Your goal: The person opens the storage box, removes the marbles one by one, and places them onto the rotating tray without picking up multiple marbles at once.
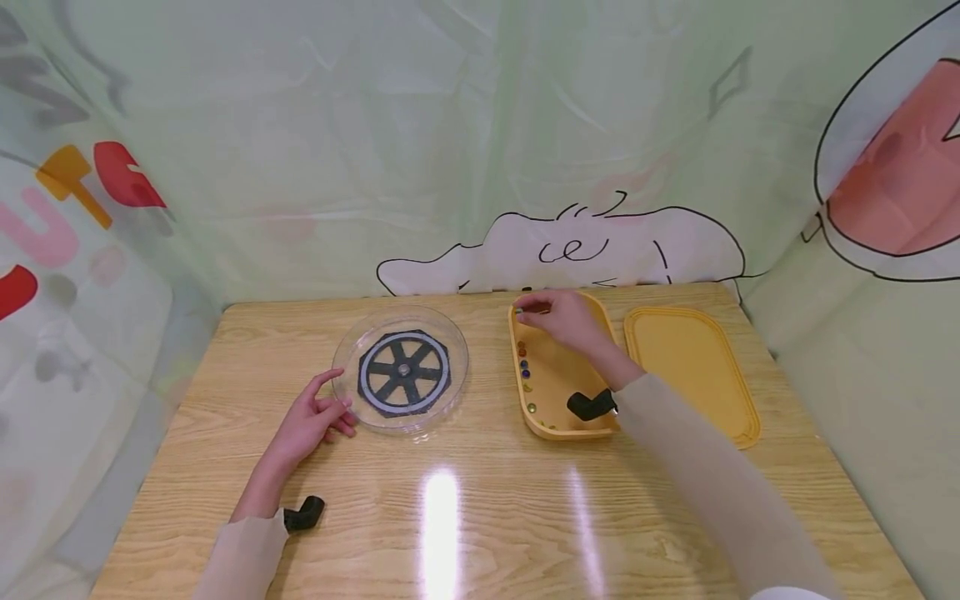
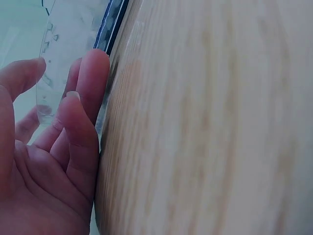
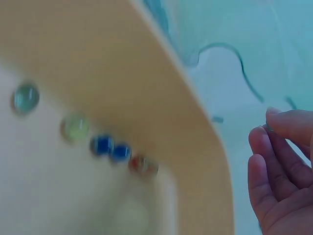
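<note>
Left hand (image 1: 311, 423), fingers loosely extended, touches the round transparent dish (image 1: 459, 367) at 8 o'clock. Right hand (image 1: 564, 320) pinches a small greenish object (image 1: 518, 311) at the yellow box's (image 1: 551, 375) 11 o'clock corner; glossy spherical marbles (image 1: 525, 373) line its 9 o'clock wall.

Left hand (image 1: 311, 417) loosely spread, right hand (image 1: 564, 321) farther forward in a pinch.
</note>
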The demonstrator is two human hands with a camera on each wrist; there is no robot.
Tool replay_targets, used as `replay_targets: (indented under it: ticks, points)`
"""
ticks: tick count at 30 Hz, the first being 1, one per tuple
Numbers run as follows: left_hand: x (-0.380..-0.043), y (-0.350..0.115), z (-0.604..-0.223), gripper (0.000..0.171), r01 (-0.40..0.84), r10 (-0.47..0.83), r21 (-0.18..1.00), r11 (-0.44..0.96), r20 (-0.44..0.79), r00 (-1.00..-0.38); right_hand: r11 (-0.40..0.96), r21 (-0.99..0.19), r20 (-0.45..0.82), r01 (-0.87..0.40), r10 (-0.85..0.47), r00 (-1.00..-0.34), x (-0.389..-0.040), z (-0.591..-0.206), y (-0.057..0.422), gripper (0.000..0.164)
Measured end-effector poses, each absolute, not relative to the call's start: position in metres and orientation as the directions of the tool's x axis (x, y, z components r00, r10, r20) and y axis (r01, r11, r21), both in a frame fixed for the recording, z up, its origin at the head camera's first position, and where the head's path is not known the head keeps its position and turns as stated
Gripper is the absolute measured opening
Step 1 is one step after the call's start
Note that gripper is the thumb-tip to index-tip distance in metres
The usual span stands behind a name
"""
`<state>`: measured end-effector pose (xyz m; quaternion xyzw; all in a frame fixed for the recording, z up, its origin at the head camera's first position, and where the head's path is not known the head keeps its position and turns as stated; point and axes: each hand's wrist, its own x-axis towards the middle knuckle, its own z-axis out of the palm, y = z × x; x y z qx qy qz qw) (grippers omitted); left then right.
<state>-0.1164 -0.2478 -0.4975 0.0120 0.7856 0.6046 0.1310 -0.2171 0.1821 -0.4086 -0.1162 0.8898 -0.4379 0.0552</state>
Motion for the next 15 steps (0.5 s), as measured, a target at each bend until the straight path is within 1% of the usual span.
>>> replay_targets:
  ticks: [6,15]
  points:
    - [-0.115,-0.248,-0.499,0.061,-0.15,0.183,0.961,0.23,-0.195,-0.964,0.533,-0.812,0.058,-0.238,-0.331,-0.942,-0.208,-0.401,0.153,0.023]
    - [-0.114,-0.245,-0.501,0.061,-0.152,0.181,0.966,0.208,-0.19,-0.965,0.442,-0.859,0.071,-0.258,-0.396,-0.915,-0.203,-0.405,0.111,0.023]
